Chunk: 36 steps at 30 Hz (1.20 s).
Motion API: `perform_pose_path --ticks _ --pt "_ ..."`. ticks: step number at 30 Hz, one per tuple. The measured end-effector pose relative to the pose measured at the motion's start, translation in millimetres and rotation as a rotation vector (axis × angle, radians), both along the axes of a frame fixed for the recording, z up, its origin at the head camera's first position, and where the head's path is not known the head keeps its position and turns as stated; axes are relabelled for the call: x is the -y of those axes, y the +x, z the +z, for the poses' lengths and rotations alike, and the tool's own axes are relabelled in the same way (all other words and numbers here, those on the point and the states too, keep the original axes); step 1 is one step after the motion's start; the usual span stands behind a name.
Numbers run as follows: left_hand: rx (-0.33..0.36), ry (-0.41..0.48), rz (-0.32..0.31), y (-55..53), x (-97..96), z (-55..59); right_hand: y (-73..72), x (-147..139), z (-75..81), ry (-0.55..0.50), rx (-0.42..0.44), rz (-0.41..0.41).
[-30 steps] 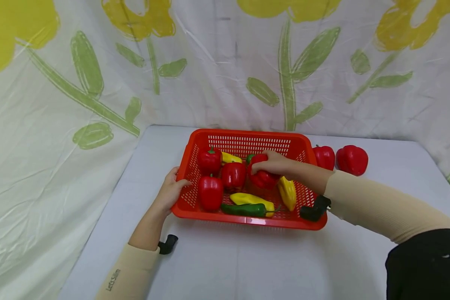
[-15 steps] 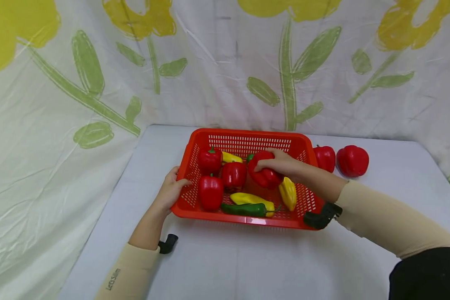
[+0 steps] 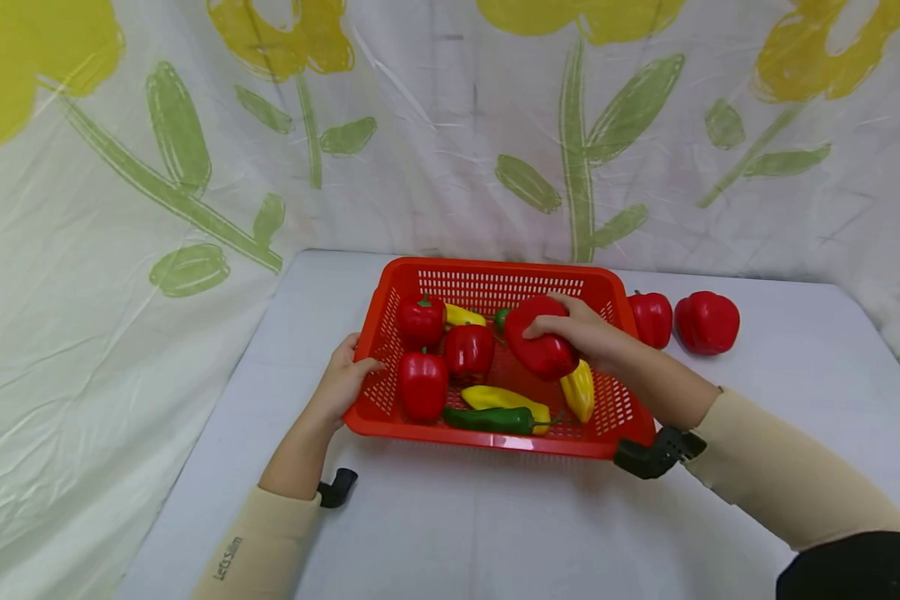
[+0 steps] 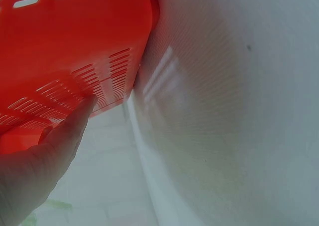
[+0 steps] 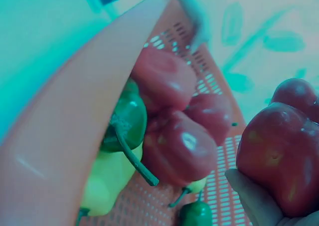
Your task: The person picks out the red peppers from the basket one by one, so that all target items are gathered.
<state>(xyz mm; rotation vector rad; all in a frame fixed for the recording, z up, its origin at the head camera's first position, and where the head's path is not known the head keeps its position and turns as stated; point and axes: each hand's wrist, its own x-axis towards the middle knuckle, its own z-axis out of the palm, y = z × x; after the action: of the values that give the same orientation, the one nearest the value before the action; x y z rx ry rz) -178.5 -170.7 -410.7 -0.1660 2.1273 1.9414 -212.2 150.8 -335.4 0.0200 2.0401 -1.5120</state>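
Observation:
In the head view, a red plastic basket [image 3: 427, 432] with slotted walls holds several peppers. My left hand [image 3: 337, 385] grips its left rim, thumb over the edge and fingers along the outer wall [image 4: 65, 136]. My right hand [image 3: 588, 333] holds a red bell pepper [image 3: 542, 343] over the right half of the basket, thumb on the near side. Three other red bell peppers lie at the left, one of them a pepper [image 3: 423, 386] at the front. A long yellow pepper [image 3: 495, 398] and a green chili [image 3: 487, 419] lie along the front wall.
A second yellow pepper [image 3: 579, 393] leans at the basket's right, another yellow one [image 3: 463, 315] at the back. Right of the basket, two red bell peppers [image 3: 651, 320] stand on the white table [image 3: 457, 525]. A flower-patterned cloth [image 3: 435, 167] hangs behind.
The right hand has lifted the red bell pepper slightly and moved it a little to the right. The left hand and basket stay in place.

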Motion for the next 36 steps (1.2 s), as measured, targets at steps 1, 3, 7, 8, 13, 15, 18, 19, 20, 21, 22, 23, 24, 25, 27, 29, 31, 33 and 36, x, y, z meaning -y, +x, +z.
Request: perform_pose_path --ticks 1,3,7,8,13,15,18,19,20,21,22,23,24,25,27,29,31,33,36 --pt "0.0 -0.002 0.001 -0.1 0.1 0.0 1.4 -1 1.5 -0.018 -0.003 -0.006" --pt "-0.002 -0.005 0.005 -0.3 0.1 0.2 3.5 -3 4.5 -0.048 -0.016 -0.013" --pt "0.002 -0.012 0.004 -0.2 -0.2 0.3 8.0 -8 11.2 -0.092 -0.048 -0.026" --pt "0.004 -0.014 0.003 0.0 -0.4 0.4 9.4 -10 12.9 -0.099 -0.051 -0.03" --pt "0.003 -0.014 -0.001 0.9 -0.6 0.6 17.2 -17 18.8 -0.125 -0.068 -0.052" --pt "-0.001 -0.011 0.001 1.0 -0.5 1.0 19.7 -19 19.6 -0.142 -0.07 -0.06" --pt "-0.003 -0.009 0.003 1.0 -0.3 1.3 23.4 -26 20.2 -0.176 -0.085 -0.065" --pt "-0.003 -0.008 0.003 0.9 -0.3 1.3 24.5 -29 20.2 -0.189 -0.093 -0.065" --pt "-0.001 -0.009 0.002 0.9 -0.3 1.2 25.6 -32 20.3 -0.206 -0.096 -0.068" --pt "0.0 -0.008 0.002 0.8 -0.3 1.1 26.6 -35 20.3 -0.222 -0.103 -0.071" --pt "0.0 -0.008 0.003 0.7 -0.2 1.0 27.5 -38 20.2 -0.236 -0.112 -0.074" --pt "0.0 -0.009 0.004 0.6 -0.2 0.9 28.4 -41 20.3 -0.245 -0.121 -0.078" --pt "0.0 -0.007 0.004 0.6 -0.4 0.9 29.4 -44 20.1 -0.255 -0.124 -0.085" --pt "0.0 -0.008 0.006 0.7 -0.5 1.0 30.6 -47 19.9 -0.262 -0.126 -0.094" --pt "-0.001 -0.006 0.009 0.8 -0.8 1.0 33.1 -52 19.0 -0.263 -0.144 -0.11" --pt "0.0 -0.006 0.007 1.0 -1.0 1.2 36.2 -57 17.3 -0.26 -0.165 -0.126" --pt "0.001 -0.005 0.005 1.1 -1.2 1.1 39.5 -62 14.7 -0.267 -0.184 -0.142" --pt "0.004 -0.003 0.004 0.9 -1.4 1.1 42.9 -66 12.0 -0.289 -0.206 -0.157" --pt "0.008 -0.005 0.003 0.9 -1.3 1.4 47.7 -71 8.7 -0.337 -0.239 -0.176"
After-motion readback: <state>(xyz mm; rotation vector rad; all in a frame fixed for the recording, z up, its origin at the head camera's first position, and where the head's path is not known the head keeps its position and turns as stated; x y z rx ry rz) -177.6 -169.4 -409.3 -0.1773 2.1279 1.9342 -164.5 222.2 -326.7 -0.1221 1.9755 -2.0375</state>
